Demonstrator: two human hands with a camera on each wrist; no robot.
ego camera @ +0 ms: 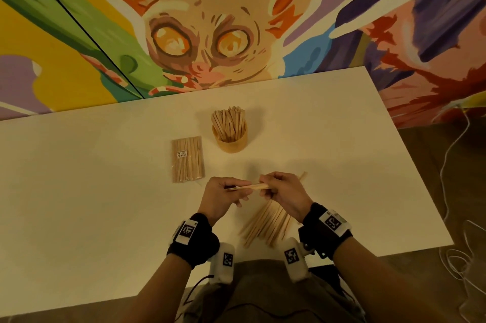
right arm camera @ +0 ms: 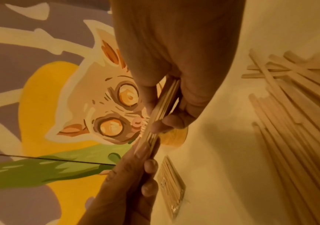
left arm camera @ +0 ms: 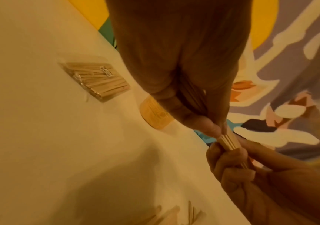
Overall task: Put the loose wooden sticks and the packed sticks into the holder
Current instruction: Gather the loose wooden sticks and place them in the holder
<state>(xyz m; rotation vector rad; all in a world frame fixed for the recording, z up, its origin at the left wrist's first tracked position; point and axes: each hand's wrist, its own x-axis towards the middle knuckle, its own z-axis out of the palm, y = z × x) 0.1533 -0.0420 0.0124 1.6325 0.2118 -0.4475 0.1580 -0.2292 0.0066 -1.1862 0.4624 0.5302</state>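
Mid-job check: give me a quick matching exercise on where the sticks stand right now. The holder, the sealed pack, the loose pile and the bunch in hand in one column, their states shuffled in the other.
Things:
1. holder
2. sealed pack
3. loose pile
4. small bunch

States:
A. lying flat on the table, left of the holder
B. held between the left hand and right hand
C. upright, sticks standing in it
D. spread on the table under the right wrist

Pairs: 1-C, 2-A, 3-D, 4-B
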